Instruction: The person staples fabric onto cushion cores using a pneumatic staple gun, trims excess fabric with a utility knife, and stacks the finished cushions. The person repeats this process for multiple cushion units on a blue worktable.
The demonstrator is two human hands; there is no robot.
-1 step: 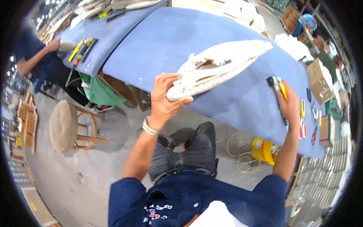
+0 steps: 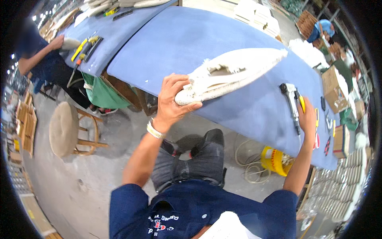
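My left hand [image 2: 172,97] grips the near-left end of an off-white padded cushion [image 2: 254,63], thumb below and fingers above. The cushion is tilted above the blue-topped table, and a ragged-edged opening with loose white fibre shows along its side. My right hand [image 2: 307,119] is closed around a yellow-handled tool [image 2: 303,104] at the table's right side; its working end is hidden. Just left of that hand lies a grey air tool [image 2: 291,104] with a dark head. Red-handled scissors [image 2: 316,141] lie partly behind the right wrist.
The blue table [image 2: 167,47] spans the middle; pliers [image 2: 328,122] lie at its right. Below stand a yellow bucket [image 2: 274,159] and a coiled hose [image 2: 254,172]. A padded stool [image 2: 65,129] is on the left, near a seated person [image 2: 36,59]. A cardboard box [image 2: 335,89] stands beyond.
My right hand has drawn slightly toward me with the yellow-handled tool, uncovering more of the air tool. The cushion's far end has dipped a little; my left hand keeps its grip.
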